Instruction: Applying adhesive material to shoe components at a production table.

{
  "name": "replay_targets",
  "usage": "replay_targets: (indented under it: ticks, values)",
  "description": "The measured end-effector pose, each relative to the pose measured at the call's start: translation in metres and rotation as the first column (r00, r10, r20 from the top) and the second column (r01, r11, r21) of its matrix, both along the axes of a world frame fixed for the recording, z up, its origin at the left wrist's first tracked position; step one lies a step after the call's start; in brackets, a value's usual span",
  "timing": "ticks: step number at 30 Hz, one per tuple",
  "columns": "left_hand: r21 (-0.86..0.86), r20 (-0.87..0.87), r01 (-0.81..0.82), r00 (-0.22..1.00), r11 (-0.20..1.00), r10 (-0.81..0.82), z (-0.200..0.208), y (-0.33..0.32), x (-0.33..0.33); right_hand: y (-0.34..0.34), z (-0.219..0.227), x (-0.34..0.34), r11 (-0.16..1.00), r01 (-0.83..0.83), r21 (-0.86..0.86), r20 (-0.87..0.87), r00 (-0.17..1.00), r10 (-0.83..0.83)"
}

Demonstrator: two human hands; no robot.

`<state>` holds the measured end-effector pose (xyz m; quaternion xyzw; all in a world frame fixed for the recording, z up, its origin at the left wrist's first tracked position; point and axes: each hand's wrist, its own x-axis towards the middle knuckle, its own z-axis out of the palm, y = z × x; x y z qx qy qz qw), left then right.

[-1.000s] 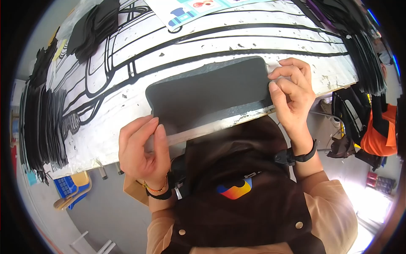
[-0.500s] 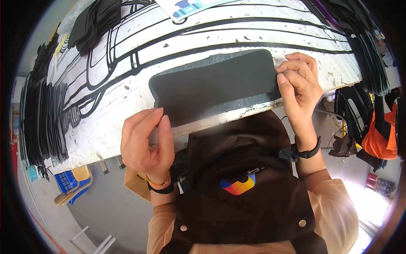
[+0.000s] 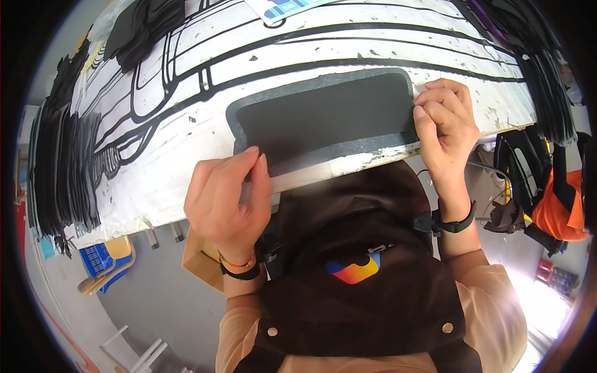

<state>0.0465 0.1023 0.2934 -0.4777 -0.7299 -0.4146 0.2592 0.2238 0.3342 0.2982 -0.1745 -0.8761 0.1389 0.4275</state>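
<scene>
A thin, flat black sheet (image 3: 323, 118), roughly rectangular, lies near the front edge of the white table. Around it shows the grey, worn-looking rim of a rounded shape (image 3: 354, 148) on the tabletop, slightly larger than the sheet. My left hand (image 3: 229, 199) is closed in a pinch at the sheet's near left corner, thumb and forefinger together. At the right end, my right hand (image 3: 444, 127) pinches the sheet's edge, with its other fingers curled. The fingertips partly hide both gripped edges.
The white table (image 3: 298, 46) is painted with black lines. Stacks of black pieces hang over its left end (image 3: 59, 180) and right end (image 3: 550, 102). More black pieces (image 3: 143, 28) and a blue-printed sheet (image 3: 292, 7) lie at the back. A cardboard box (image 3: 202, 258) stands below.
The black sheet has shifted nearer and now sits inside the grey rim, whose far side shows more fully. My left hand has moved right and slightly up; both hands keep their pinch.
</scene>
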Motion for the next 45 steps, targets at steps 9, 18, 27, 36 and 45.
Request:
replay_targets:
  ticks: [9,18,27,36,45]
  values:
    - [0.025,-0.079,0.042,0.996,0.999,-0.04,-0.001,0.005,-0.005,-0.002,0.0,0.002,0.998,0.047,-0.033,0.047,0.998,-0.045]
    - [-0.083,-0.037,-0.013,0.999,0.996,0.01,0.007,0.002,-0.001,-0.003,-0.001,-0.003,0.997,0.072,0.037,0.027,0.997,-0.073]
    - [-0.051,-0.011,-0.015,1.0,0.999,0.015,0.001,0.006,0.001,-0.006,-0.004,0.0,0.986,0.125,-0.109,-0.021,0.991,-0.129]
    - [-0.063,-0.011,-0.006,1.0,0.998,0.005,0.004,0.004,0.003,-0.004,0.0,-0.001,0.988,0.146,-0.042,0.074,0.987,-0.142]
    - [-0.061,-0.013,0.022,1.0,0.998,-0.023,0.004,0.0,0.0,-0.002,0.002,-0.001,0.993,0.116,-0.027,0.138,0.984,-0.111]
